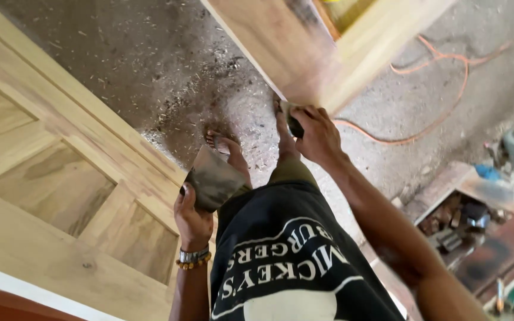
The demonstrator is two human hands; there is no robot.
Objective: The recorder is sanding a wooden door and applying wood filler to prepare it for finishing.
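A flat grey scraper (212,178) is gripped in the left hand (191,217), fingers closed round its lower edge, held above the sawdust-strewn floor (168,77). The right hand (316,137) is closed on a small dark tool (294,123), possibly a putty knife, pressed against the corner of a wooden frame (292,53). A panelled door (60,190) lies to the left. An orange cable (441,89) is seen beyond.
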